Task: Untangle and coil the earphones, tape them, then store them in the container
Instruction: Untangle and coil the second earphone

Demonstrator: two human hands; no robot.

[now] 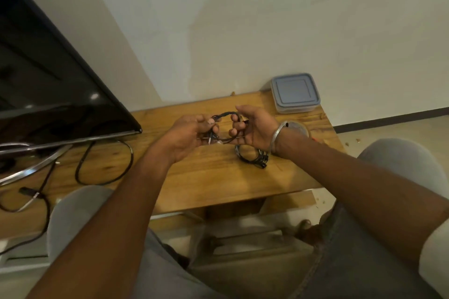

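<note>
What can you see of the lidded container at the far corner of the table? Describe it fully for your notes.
The container is a shallow, squarish box with rounded corners. It looks like plastic, with a grey-blue lid and a paler, translucent base. The lid is on and has a raised rim around a recessed square panel. It sits flat on the far right corner of the wooden table, close to the wall, slightly overhanging the table's edge. Neither hand touches it, and the tape roll lies apart, nearer the person. Its contents cannot be seen.

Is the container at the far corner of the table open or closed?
Closed. The container has its grey lid sitting flat on top, covering it fully.
</note>
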